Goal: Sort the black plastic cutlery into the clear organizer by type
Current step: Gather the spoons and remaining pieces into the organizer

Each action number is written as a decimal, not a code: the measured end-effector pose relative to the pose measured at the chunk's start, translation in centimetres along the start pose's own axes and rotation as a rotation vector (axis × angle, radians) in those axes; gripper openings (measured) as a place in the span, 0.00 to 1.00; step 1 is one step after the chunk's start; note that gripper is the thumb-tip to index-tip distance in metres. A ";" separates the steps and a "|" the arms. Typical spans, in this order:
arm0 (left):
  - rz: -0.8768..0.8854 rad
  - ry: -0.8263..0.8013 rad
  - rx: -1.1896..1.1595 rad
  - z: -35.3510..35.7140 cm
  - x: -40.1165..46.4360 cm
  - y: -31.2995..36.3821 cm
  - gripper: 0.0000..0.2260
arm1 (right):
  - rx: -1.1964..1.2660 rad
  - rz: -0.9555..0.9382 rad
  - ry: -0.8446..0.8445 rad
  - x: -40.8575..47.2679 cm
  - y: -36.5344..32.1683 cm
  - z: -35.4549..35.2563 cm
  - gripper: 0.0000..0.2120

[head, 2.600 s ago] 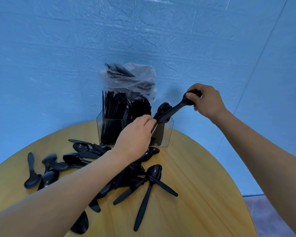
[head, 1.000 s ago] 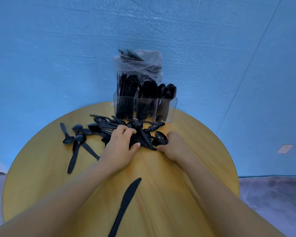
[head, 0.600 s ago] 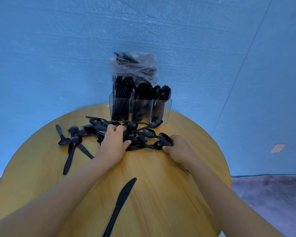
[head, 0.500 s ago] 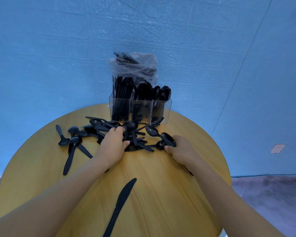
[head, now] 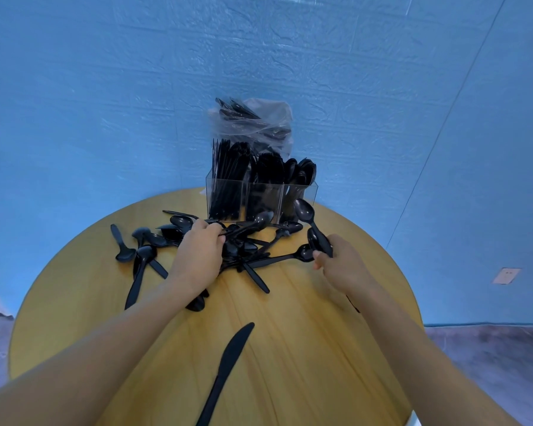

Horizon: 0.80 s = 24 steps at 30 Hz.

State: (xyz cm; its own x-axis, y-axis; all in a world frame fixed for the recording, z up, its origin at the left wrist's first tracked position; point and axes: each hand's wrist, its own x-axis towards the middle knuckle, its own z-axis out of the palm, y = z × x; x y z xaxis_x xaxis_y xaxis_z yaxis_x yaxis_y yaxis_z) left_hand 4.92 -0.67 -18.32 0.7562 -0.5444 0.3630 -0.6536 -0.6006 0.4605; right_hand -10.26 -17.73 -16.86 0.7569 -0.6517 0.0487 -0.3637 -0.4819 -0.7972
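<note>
The clear organizer (head: pixel 260 196) stands at the far edge of the round wooden counter (head: pixel 290 348), and its three compartments are already well stocked: the left one packed with upright pieces that look like knives or forks, the middle one with dark heads I cannot tell apart, the right one with spoon bowls showing above the rim. Behind it sits a plastic bag (head: pixel 253 124) with more black cutlery inside. A good deal is left, by my reading: a tangled pile of spoons (head: pixel 246 241) lies just in front of the organizer, a smaller scatter of spoons (head: pixel 139 250) lies to the left, and a lone knife (head: pixel 225 368) lies nearer the person, well apart from the rest. The left hand (head: pixel 199 256) is down in the pile with its fingers curled round handles, gripping some pieces. The right hand (head: pixel 340 261) is closed on a small bunch of spoons (head: pixel 311 229), their bowls raised toward the right compartment. I judge the sorting past halfway, with the loose spoons and the knife still to go.
</note>
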 end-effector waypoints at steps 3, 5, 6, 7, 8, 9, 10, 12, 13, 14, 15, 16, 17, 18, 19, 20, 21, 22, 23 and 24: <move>-0.013 0.009 -0.076 -0.3 0.0 0.0 0.11 | -0.011 -0.038 0.019 0.1 -0.4 -0.5 0.04; -0.012 0.005 -0.138 -0.5 -0.1 0.2 0.10 | -0.025 -0.073 0.036 0.1 -0.8 -1.1 0.04; -0.011 0.000 -0.159 -0.7 -0.2 0.3 0.10 | -0.033 -0.089 0.047 0.1 -1.0 -1.5 0.04; -0.011 -0.006 -0.172 -0.8 -0.3 0.4 0.09 | -0.037 -0.099 0.061 0.0 -1.1 -1.9 0.05; -0.008 -0.011 -0.183 -0.8 -0.3 0.5 0.09 | -0.038 -0.106 0.075 0.0 -1.3 -2.3 0.05; -0.005 -0.012 -0.190 -0.8 -0.4 0.7 0.09 | -0.037 -0.112 0.090 0.0 -1.4 -2.7 0.05; 0.003 -0.010 -0.191 -0.8 -0.5 0.8 0.09 | -0.035 -0.119 0.102 -0.1 -1.5 -2.9 0.05; 0.037 0.002 -0.181 -0.8 -0.8 1.4 0.10 | -0.026 -0.121 0.104 -0.2 -1.8 -3.1 0.04; 0.065 0.015 -0.171 -0.8 -0.9 1.7 0.10 | -0.015 -0.109 0.090 -0.3 -2.0 -2.9 0.04; 0.099 0.035 -0.163 -0.8 -1.1 2.1 0.11 | 0.004 -0.089 0.069 -0.4 -2.2 -2.7 0.04; 0.134 0.055 -0.158 -0.8 -1.3 2.5 0.11 | 0.032 -0.066 0.046 -0.4 -2.3 -2.3 0.03; 0.169 0.071 -0.148 -0.8 -1.5 2.8 0.12 | 0.067 -0.040 0.024 -0.4 -2.4 -1.8 0.03; 0.201 0.074 -0.126 -0.8 -1.6 3.0 0.13 | 0.111 -0.009 0.001 -0.4 -2.4 -1.4 0.03; 0.227 0.063 -0.100 -0.7 -1.8 3.2 0.14 | 0.166 0.027 -0.024 -0.3 -2.5 -1.0 0.03; 0.244 0.044 -0.079 -0.6 -1.9 3.2 0.16 | 0.226 0.066 -0.048 -0.2 -2.6 -0.6 0.04; 0.254 0.022 -0.072 -0.6 -2.1 3.3 0.17 | 0.278 0.104 -0.067 -0.2 -2.7 -0.4 0.05; 0.259 0.000 -0.076 -0.7 -2.4 3.3 0.18 | 0.318 0.134 -0.078 -0.1 -2.8 -0.3 0.05; 0.266 -0.017 -0.083 -0.7 -2.6 3.3 0.18 | 0.353 0.157 -0.084 -0.1 -2.9 -0.2 0.05; 0.275 -0.032 -0.088 -0.8 -2.9 3.4 0.18 | 0.386 0.173 -0.087 0.0 -3.0 -0.1 0.05; 0.287 -0.048 -0.095 -0.9 -3.1 3.5 0.18 | 0.414 0.186 -0.087 0.0 -3.2 -0.1 0.05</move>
State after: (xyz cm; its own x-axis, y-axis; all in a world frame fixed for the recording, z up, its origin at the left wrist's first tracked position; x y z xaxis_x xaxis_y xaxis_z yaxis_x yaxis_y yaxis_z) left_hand 0.34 -0.55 -17.16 0.5371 -0.7125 0.4515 -0.8325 -0.3617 0.4196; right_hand -9.16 -16.25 -14.29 0.7484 -0.6450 -0.1544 -0.2636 -0.0756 -0.9617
